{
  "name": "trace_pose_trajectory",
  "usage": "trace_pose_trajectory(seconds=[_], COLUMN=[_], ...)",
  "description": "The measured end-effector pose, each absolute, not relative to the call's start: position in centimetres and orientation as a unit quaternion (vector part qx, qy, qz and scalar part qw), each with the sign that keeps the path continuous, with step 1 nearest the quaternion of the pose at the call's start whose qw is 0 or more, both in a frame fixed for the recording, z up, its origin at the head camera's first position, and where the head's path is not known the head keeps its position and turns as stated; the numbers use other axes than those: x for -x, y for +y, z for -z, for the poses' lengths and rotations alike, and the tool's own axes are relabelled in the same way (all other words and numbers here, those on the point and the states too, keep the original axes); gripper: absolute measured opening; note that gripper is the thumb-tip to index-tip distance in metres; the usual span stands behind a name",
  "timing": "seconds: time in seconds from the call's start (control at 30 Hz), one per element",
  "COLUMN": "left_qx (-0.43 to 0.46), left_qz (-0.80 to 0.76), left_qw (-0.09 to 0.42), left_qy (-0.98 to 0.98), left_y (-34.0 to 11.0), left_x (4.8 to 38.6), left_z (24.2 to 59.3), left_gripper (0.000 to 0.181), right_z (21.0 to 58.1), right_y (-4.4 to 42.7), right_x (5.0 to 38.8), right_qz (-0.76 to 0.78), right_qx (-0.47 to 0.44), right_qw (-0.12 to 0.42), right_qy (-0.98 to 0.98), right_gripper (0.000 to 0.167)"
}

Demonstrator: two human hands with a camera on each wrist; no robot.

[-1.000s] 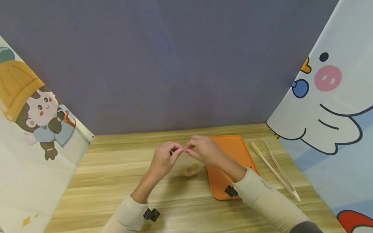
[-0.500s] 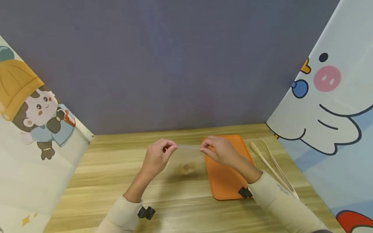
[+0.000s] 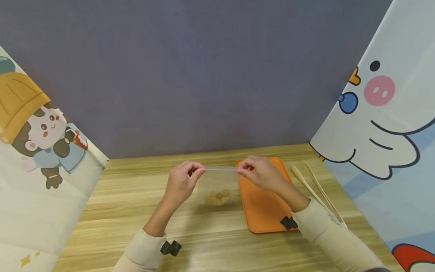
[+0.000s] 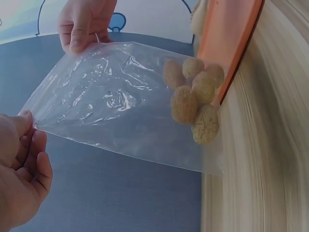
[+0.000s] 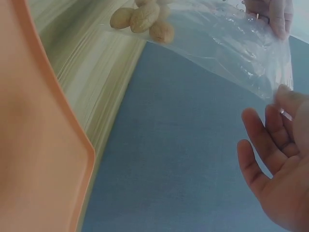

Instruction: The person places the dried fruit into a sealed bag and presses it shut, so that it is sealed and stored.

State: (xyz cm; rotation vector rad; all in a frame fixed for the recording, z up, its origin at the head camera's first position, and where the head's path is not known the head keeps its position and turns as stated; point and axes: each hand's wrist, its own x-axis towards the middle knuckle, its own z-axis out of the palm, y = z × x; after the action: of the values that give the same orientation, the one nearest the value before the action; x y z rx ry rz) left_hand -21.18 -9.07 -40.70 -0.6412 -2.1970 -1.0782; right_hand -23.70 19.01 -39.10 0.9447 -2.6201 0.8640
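Note:
A clear plastic bag [image 4: 111, 101] hangs upright between the hands with its top edge pulled straight. Several walnuts [image 4: 184, 105] are gathered at its bottom, near the table surface. The left hand [image 3: 181, 181] pinches one top corner between thumb and index finger. At the opposite corner, the right hand [image 3: 263, 173] pinches the bag with thumb and index finger, its other fingers loosely bent in the right wrist view. Whether the bag's mouth is sealed cannot be told.
An orange tray [image 3: 265, 211] lies on the wooden table [image 3: 136, 196] under the right forearm. Wooden tongs [image 3: 316, 189] lie to its right, partly hidden by the sleeve. A dark grey panel [image 3: 204, 75] stands behind, with printed panels at both sides.
The hands have moved apart from almost touching, the right one going right and the left one slightly left. The bag's top edge is now stretched between them, and the walnuts show more plainly.

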Motion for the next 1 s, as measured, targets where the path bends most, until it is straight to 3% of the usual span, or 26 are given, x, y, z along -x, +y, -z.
trace_pose_trajectory(seconds=[0.37, 0.67, 1.0], left_qx=[0.235, 0.235, 0.200], left_qz=[0.416, 0.483, 0.531], left_qw=[0.284, 0.190, 0.119], left_qy=[-0.831, -0.822, -0.815], left_y=[-9.4, -10.0, -10.8], left_x=[21.0, 20.4, 18.8], left_z=[40.8, 41.2, 41.8], left_gripper=[0.007, 0.005, 0.007], right_z=[39.7, 40.7, 41.9], right_y=[19.5, 19.3, 18.5], right_x=[23.6, 23.0, 21.9], right_qz=[-0.308, -0.448, -0.503], right_qx=[-0.317, -0.265, -0.263], right_qw=[0.118, 0.046, 0.021], right_qy=[-0.889, -0.853, -0.823], right_gripper=[0.005, 0.006, 0.007])
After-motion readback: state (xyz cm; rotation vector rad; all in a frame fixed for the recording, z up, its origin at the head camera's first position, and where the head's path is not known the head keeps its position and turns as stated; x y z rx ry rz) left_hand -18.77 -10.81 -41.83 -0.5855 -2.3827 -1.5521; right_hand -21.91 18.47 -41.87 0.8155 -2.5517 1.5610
